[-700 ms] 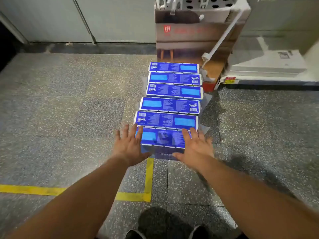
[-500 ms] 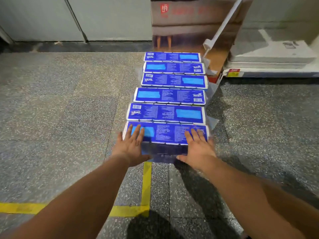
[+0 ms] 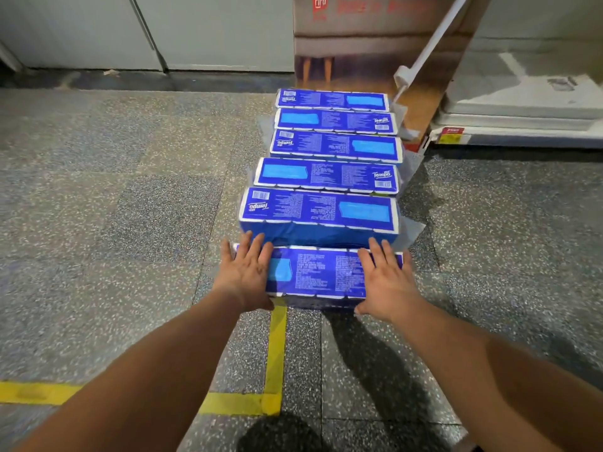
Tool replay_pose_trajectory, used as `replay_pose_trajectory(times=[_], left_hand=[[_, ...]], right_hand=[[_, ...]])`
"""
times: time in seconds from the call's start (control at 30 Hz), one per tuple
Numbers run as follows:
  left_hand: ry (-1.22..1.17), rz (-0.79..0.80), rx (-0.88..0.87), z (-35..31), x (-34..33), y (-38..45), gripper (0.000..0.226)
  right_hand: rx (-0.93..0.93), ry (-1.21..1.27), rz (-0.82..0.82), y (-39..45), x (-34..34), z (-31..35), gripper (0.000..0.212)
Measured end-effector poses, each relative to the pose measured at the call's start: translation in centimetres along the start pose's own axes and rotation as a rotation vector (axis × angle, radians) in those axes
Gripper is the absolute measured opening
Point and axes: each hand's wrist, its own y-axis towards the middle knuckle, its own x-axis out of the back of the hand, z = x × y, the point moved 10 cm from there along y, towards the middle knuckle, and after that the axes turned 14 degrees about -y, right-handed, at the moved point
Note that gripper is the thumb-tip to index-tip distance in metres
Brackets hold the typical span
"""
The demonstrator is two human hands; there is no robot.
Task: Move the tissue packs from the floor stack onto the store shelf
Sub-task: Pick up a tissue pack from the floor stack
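Several blue tissue packs [image 3: 326, 176] stand in a row on the speckled floor, running away from me. The nearest pack [image 3: 321, 272] is the one my hands are on. My left hand [image 3: 244, 275] covers its left end, fingers spread over the top and thumb against the near side. At the right end, my right hand [image 3: 385, 282] grips the same way. This pack sits lower and tilted toward me, apart from the one behind it [image 3: 318, 212]. A low white store shelf [image 3: 522, 125] is at the far right.
A tall brown cardboard box [image 3: 375, 44] stands behind the row with a white rod [image 3: 430, 44] leaning on it. Yellow floor tape [image 3: 275, 353] runs under my arms. White wall panels [image 3: 81, 27] close off the back. Clear plastic wrap [image 3: 412, 168] lies right of the packs.
My hands went from hovering over the nearest pack to pressing onto its two ends. The view moved closer and lower, and the pack now tips toward me.
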Motion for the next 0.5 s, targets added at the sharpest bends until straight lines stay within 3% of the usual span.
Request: replay_pose_trajectory(times=[0.1,0.27,0.5], left_hand=[[-0.063,-0.012,-0.046,0.0,0.2,0.3,0.119],[-0.209,-0.027,-0.038,2.4,5.3,-1.8,0.108],[-0.25,-0.098,0.042,7.7,25.8,-10.6,0.116]], right_hand=[[-0.006,-0.04,-0.074,0.1,0.9,0.1,0.117],[0.039,-0.025,-0.041,-1.1,7.2,0.1,0.114],[0.125,-0.059,-0.101,-6.2,29.1,-0.4,0.116]])
